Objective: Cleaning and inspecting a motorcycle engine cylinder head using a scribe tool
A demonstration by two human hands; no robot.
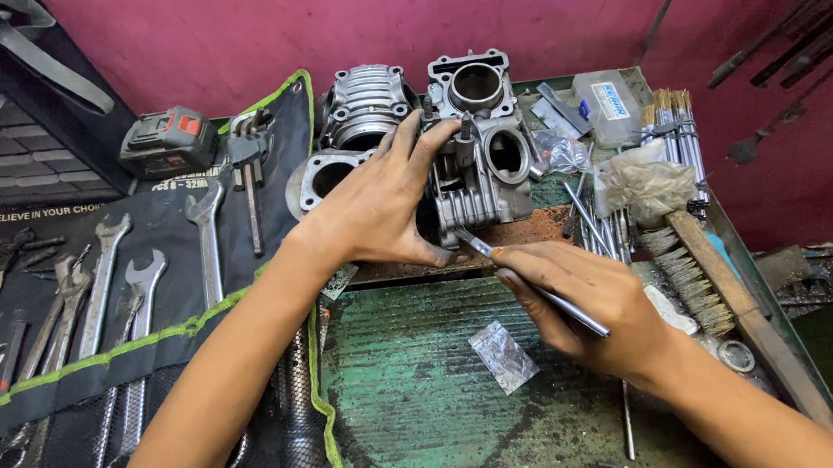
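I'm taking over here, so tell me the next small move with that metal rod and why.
Probably ease the thin metal rod a little further into the engine block: the right hand pinches it with its tip at the block's lower edge, while the left hand grips the block steady on the green table.

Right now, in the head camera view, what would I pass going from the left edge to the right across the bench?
Spanners → drill battery → left hand on the engine cylinder → right hand holding a thin metal tool → wire brush.
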